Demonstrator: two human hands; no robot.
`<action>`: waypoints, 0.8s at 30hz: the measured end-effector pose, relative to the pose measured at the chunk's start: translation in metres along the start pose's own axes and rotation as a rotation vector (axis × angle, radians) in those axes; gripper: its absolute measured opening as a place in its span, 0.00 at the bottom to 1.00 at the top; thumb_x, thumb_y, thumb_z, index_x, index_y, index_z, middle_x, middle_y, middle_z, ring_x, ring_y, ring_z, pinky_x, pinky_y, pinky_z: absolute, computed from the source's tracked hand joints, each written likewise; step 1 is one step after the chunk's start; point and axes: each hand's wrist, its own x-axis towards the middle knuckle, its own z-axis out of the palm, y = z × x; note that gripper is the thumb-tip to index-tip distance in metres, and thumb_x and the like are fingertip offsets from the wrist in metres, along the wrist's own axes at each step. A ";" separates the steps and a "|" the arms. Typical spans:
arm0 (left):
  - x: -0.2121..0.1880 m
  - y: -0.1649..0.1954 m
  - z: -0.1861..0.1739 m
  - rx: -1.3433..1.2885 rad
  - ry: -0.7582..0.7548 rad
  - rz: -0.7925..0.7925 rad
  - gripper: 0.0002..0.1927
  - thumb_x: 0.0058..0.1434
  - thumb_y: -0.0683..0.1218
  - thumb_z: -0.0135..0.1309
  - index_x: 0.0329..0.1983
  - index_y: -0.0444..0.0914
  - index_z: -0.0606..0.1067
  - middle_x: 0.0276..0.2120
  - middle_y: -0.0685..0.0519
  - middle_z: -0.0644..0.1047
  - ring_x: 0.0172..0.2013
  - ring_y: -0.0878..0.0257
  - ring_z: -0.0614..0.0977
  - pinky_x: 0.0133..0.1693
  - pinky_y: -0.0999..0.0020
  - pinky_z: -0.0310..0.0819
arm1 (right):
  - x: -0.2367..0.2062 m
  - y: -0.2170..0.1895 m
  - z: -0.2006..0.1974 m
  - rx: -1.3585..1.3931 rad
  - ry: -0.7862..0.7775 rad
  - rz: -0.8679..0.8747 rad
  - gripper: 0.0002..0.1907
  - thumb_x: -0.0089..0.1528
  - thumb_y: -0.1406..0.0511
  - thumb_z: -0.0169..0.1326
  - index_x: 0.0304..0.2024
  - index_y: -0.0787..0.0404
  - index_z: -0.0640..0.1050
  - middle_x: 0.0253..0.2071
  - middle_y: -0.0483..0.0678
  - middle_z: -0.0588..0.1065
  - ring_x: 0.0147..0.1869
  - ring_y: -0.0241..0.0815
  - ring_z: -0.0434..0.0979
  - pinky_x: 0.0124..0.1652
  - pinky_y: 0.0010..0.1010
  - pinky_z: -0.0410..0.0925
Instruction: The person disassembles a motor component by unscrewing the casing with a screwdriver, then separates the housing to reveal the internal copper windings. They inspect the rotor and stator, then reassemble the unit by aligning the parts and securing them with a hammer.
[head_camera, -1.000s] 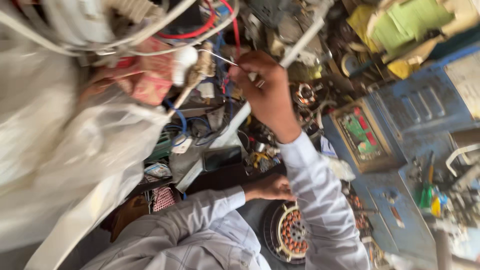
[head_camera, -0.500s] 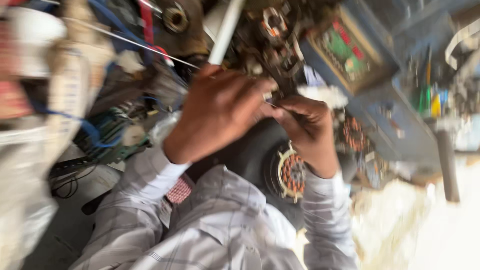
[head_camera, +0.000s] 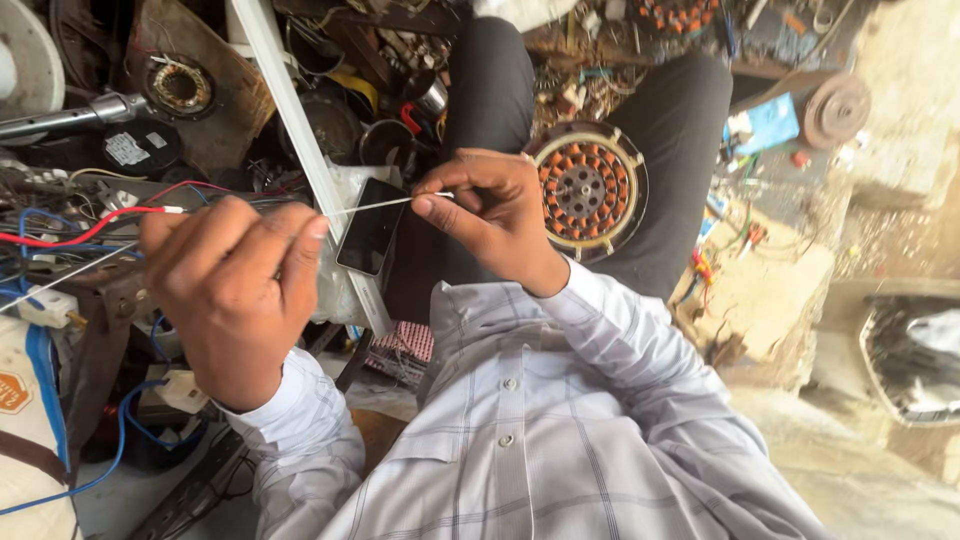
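Left hand (head_camera: 235, 290) and right hand (head_camera: 490, 215) pinch a thin wire (head_camera: 370, 205) above a phone (head_camera: 371, 227), beside a copper-wound stator (head_camera: 585, 190).

Soft, even daylight is cast over the scene; the pale floor (head_camera: 900, 100) at right is overexposed. Only faint shadows are seen under the clutter. The left hand (head_camera: 235, 290) is slightly blurred, and wide-angle stretching is noticed toward the edges.

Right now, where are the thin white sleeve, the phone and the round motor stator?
thin white sleeve (head_camera: 375, 204), head view, mid-length between the hands.
phone (head_camera: 371, 227), head view, centre of its dark screen.
round motor stator (head_camera: 585, 188), head view, its copper-wound ring.
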 end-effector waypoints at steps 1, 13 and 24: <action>-0.001 -0.001 0.001 0.001 -0.013 -0.007 0.07 0.65 0.47 0.67 0.37 0.40 0.81 0.27 0.54 0.69 0.30 0.55 0.73 0.42 0.58 0.58 | -0.001 0.000 -0.001 0.020 -0.005 -0.003 0.04 0.63 0.71 0.65 0.39 0.64 0.83 0.34 0.42 0.77 0.30 0.27 0.58 0.33 0.23 0.56; -0.004 0.010 -0.011 -0.225 -0.015 -0.001 0.07 0.71 0.44 0.58 0.38 0.36 0.76 0.38 0.49 0.77 0.40 0.53 0.76 0.42 0.59 0.68 | 0.008 0.003 0.013 0.586 -0.134 0.090 0.04 0.72 0.69 0.57 0.44 0.63 0.75 0.40 0.46 0.72 0.41 0.33 0.69 0.40 0.22 0.62; -0.035 -0.016 0.001 -0.281 0.004 -0.071 0.13 0.75 0.44 0.57 0.36 0.32 0.76 0.27 0.46 0.74 0.29 0.54 0.77 0.33 0.64 0.68 | 0.015 -0.008 0.036 1.196 -0.259 0.445 0.08 0.76 0.65 0.54 0.47 0.60 0.69 0.29 0.42 0.68 0.29 0.29 0.64 0.28 0.21 0.55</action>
